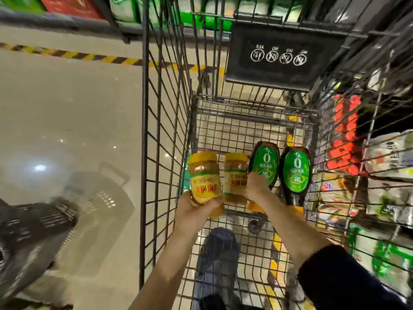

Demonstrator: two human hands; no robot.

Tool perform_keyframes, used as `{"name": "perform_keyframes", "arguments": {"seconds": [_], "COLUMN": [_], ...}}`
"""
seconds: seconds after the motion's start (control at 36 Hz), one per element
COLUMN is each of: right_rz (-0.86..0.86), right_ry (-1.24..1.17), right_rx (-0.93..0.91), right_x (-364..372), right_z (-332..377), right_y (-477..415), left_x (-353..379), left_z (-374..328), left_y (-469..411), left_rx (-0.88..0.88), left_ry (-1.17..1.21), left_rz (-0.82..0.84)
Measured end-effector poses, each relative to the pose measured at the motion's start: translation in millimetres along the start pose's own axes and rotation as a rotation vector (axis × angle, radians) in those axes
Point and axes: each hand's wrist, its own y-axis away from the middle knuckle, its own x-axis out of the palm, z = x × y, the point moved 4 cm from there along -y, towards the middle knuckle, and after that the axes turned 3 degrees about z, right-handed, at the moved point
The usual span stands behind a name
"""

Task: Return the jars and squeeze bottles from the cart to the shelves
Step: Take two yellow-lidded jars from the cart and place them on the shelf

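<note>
The left hand (196,211) is gripping 1 yellow-lidded jar (204,177) above the cart (166,130) floor, while the right hand (257,186), its grip hidden, is sitting between the 2nd jar (235,175) and the nearer squeeze bottle (264,164), both lying lengthwise away from it.

**What cannot be made out from here**

The right hand (257,186) shows only its back; its fingers are hidden low between the second jar (235,175) and the nearer squeeze bottle (264,163), so what it touches cannot be told. The left hand (196,212), wrapped round the first jar (204,175), covers its lower part, and the label blurs. The shelves (388,157) at right are smeared colour, cut by the edge. Icons on the black plaque (283,63) are too small to read. A dark basket (29,233) runs off the left edge.
</note>
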Motion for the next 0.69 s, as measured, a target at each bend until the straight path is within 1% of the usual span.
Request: {"name": "perform_keyframes", "arguments": {"seconds": [0.08, 0.14, 0.19, 0.28, 0.39, 0.47, 0.61, 0.69], "right_rz": [0.093, 0.148, 0.153, 0.114, 0.067, 0.077, 0.1, 0.113], "right_ry": [-0.174, -0.191, -0.223, -0.27, -0.29, -0.347, -0.551, -0.572], "right_rx": [-0.03, -0.058, -0.066, -0.058, 0.003, 0.051, -0.045, -0.11], "right_x": [11, 21, 26, 28, 25, 20, 4, -17], "right_z": [4, 6, 11, 12, 9, 5, 1, 3], "right_y": [-1, -4, -3, -4, -4, -6, 6, 27], "left_x": [-1, -3, -5, -8, -10, -10, -5, -1], "left_z": [-4, -5, -2, -1, 0, -1, -7, -16], "left_y": [6, 10, 12, 14, 16, 16, 17, 21], "left_rx": [0.025, 0.009, -0.012, -0.024, -0.026, -0.029, -0.015, -0.004], "left_ry": [-0.025, -0.028, -0.042, -0.029, 0.006, 0.015, -0.012, -0.026], "left_rz": [0.006, -0.006, -0.015, -0.017, 0.006, 0.006, -0.011, -0.01]}}
